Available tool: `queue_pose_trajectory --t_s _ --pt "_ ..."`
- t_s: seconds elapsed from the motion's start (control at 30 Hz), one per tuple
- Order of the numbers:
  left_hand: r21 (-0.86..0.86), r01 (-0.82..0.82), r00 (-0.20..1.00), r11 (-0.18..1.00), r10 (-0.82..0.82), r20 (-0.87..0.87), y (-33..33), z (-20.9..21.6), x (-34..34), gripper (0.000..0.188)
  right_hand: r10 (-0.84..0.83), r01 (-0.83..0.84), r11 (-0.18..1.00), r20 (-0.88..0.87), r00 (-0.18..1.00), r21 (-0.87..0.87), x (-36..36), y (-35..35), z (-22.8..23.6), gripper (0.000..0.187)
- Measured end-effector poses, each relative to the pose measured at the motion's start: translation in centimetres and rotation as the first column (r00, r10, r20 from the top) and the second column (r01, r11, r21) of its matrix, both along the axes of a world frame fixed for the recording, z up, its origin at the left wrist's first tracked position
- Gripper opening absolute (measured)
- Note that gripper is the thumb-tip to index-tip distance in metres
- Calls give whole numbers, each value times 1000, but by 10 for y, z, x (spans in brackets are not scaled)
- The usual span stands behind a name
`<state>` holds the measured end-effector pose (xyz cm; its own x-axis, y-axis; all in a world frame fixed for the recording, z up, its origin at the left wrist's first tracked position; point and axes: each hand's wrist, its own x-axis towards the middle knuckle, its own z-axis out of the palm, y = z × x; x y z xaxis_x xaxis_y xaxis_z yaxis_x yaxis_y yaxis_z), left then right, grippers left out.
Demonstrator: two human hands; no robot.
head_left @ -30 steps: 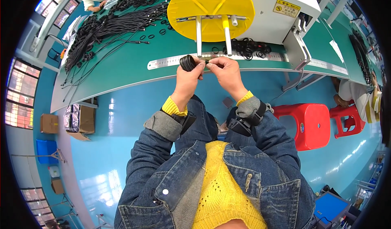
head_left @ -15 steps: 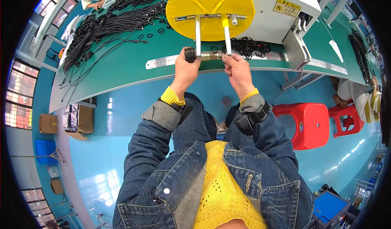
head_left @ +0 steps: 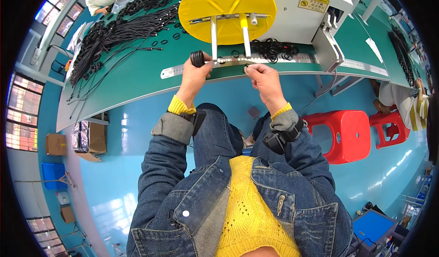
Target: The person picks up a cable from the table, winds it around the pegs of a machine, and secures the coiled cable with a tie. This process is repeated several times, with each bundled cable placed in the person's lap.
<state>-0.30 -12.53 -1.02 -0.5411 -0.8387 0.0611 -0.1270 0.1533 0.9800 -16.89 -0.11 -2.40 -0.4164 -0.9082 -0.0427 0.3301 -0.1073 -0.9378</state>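
My left hand point(head_left: 194, 78) is closed around a coil of black cable point(head_left: 197, 58), just left of the left metal rod point(head_left: 214, 40) on a round yellow disc point(head_left: 228, 10). My right hand point(head_left: 266, 81) pinches a small black piece point(head_left: 246, 68) between thumb and fingertips, slightly below the tip of the right rod point(head_left: 245, 37). It may be the cable's end; it is too small to tell. Both hands hover by the front edge of the green table point(head_left: 137, 81). The disc is in front of a white machine point(head_left: 297, 17).
A steel ruler point(head_left: 171, 72) lies along the table edge. Black loops point(head_left: 274, 50) sit under the disc, and many black cables point(head_left: 114, 37) are heaped at left. A metal bracket point(head_left: 327, 47) stands at right. Red stools point(head_left: 350, 136) are on the floor. Other people work at far left and right.
My left hand with the coil has shifted left, away from the left rod. My right fingertips have come off the right rod's tip, toward me. The whole view has shifted slightly.
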Motion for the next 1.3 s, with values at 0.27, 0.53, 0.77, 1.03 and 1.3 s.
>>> queue_pose_trajectory --t_s 0.27,0.53,0.77,1.03,1.3 --pt "406 295 925 865 -153 -348 70 1 21 19 400 -422 897 167 901 129 27 20 16 9" --pt "398 258 940 880 -133 -316 70 -17 37 20 564 -542 825 215 797 -156 60 78 7 8" --pt "587 422 907 691 -335 -257 96 -1 32 18 492 -458 868 -213 844 190 8 62 35 23" --pt "642 416 844 644 -537 -9 98 0 30 25 454 -630 753 -844 285 192 17 40 62 38" --pt "364 309 929 879 -361 84 103 10 38 36 639 -639 758 51 768 131 31 40 5 29"
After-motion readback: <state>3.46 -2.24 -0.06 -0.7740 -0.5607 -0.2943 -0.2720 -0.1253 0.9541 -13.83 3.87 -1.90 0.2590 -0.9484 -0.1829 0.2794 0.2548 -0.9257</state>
